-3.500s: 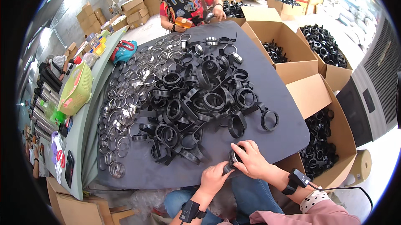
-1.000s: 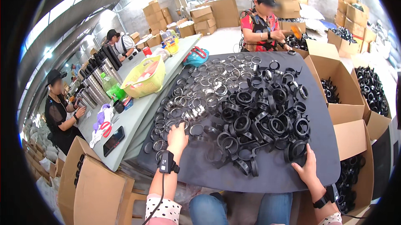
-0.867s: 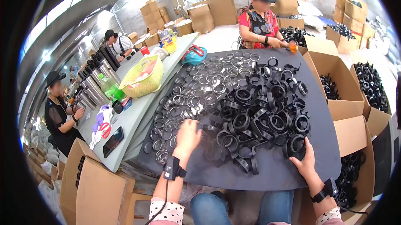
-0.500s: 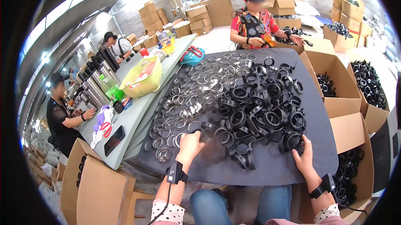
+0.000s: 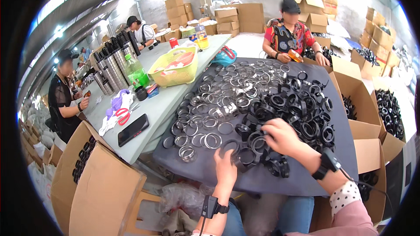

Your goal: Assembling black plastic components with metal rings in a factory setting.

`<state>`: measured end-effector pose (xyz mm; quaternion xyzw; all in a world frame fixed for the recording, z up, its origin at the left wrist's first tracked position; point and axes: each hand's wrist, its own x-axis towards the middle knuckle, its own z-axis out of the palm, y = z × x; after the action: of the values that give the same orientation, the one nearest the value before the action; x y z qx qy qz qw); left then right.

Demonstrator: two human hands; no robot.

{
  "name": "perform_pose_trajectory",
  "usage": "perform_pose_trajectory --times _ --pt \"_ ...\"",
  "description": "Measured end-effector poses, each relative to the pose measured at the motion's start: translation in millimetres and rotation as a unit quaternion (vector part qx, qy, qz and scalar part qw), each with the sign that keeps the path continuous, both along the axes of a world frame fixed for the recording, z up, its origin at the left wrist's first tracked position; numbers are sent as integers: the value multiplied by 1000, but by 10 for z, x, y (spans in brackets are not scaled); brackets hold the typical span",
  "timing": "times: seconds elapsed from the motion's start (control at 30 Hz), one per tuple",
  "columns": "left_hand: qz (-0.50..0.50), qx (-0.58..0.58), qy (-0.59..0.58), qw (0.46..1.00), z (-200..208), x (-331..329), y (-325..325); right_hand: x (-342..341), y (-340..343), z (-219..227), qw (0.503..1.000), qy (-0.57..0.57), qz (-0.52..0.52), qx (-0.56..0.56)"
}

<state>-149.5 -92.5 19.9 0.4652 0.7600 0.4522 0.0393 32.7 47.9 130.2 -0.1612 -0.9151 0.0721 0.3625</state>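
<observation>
Compared with the view half a second earlier, the right hand (image 5: 283, 137) has travelled from the near table edge up into the pile of black plastic rings (image 5: 302, 113), and the left hand (image 5: 225, 169) has edged inward toward a single black ring (image 5: 231, 147).

The left hand lies flat, fingers extended, its fingertips touching that ring at its 12 o'clock; whether it pinches the ring cannot be told. The right hand is curled, fingers closing over black rings at its 9 o'clock, seemingly gripping one, though the grasp itself is hidden.

The silver metal rings (image 5: 205, 126) spread at 11 o'clock from the left hand, just beyond the black ring. The black pile extends from 12 to 2 o'clock of the right hand across the dark table cover (image 5: 306, 182).

To do this pick well, judged from the tangle: lift one piece clear of its neighbours, steadying the heap with the other hand.
</observation>
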Motion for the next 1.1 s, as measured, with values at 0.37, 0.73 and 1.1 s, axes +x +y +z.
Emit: perform_pose_trajectory --times 0.37,0.73,1.1 --pt "-121 -30 -296 947 -233 -286 -134 -1854 430 -839 906 -405 -68 106" --pt "-58 78 -441 892 -481 -402 2 692 -247 203 734 145 80 -659" --pt "-338 -40 35 940 1056 1542 -84 2786 -800 -1178 696 173 -271 -642"
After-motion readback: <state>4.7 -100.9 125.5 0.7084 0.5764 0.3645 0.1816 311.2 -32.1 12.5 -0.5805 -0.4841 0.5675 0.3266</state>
